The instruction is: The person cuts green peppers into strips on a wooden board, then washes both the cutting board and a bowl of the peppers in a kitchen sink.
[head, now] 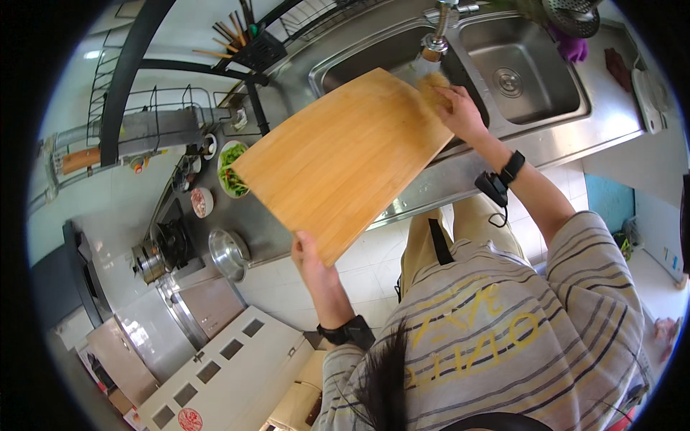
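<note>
A large wooden cutting board (345, 161) slants across the left bowl of the double steel sink (345, 81). My left hand (314, 258) grips its near corner, thumb on the upper face. At the far right end, my right hand (462, 116) holds a tan scrubber (433, 89), which looks fibrous, against the board. The wood there looks darker and wet. Just beyond the scrubber, the faucet (435, 46) hangs over the left bowl, and water appears to run from it. The board hides much of that bowl.
Left of the board stand a plate of green vegetables (233, 167), a small bowl of meat (202, 202) and a steel bowl (228, 253) near the counter edge. A gas stove (175, 242) with a pot (148, 262) is farther left. Purple gloves (572, 46) hang by the right bowl.
</note>
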Demonstrator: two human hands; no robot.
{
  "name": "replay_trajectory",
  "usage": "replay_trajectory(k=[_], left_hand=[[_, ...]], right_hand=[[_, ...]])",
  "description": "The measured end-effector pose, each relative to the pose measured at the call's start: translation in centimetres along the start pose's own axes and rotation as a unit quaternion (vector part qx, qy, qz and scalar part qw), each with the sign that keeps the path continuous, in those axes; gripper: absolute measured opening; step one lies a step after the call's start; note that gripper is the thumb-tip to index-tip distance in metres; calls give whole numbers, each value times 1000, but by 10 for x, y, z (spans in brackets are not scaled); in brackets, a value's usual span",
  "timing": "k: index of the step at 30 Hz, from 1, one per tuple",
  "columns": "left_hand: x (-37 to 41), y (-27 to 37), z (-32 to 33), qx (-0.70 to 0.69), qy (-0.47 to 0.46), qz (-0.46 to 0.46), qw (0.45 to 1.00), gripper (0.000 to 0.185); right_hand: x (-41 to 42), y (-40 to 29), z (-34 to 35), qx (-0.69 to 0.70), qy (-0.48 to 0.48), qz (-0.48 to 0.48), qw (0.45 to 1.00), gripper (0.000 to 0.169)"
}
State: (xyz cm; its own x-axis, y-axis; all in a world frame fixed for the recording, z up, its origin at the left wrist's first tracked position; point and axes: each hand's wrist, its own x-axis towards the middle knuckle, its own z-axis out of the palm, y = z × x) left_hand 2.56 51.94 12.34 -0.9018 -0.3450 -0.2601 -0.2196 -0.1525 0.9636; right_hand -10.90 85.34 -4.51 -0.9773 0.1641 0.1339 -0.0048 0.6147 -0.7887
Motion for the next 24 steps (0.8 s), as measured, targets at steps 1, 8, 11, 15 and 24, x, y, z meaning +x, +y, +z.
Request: replay_trajectory(k=[1, 8, 11, 15, 24], left_hand=[[1, -2, 6, -3, -2, -3, 1000, 50], [17, -11, 39, -43, -49, -44, 997, 50], [20, -6, 59, -56, -45, -44, 996, 50], [27, -19, 74, -29, -26, -26, 999, 46], [39, -17, 90, -96, 1, -50, 994, 50]], right_hand=[[-2, -28, 0, 53, -45, -17, 997, 42], [-53, -195, 4, 148, -114, -225, 956, 49], [-52, -199, 23, 113, -80, -195, 971, 48], [-33, -198, 39, 66, -66, -90, 992, 48], [-29, -200, 51, 97, -21, -55, 994, 42]])
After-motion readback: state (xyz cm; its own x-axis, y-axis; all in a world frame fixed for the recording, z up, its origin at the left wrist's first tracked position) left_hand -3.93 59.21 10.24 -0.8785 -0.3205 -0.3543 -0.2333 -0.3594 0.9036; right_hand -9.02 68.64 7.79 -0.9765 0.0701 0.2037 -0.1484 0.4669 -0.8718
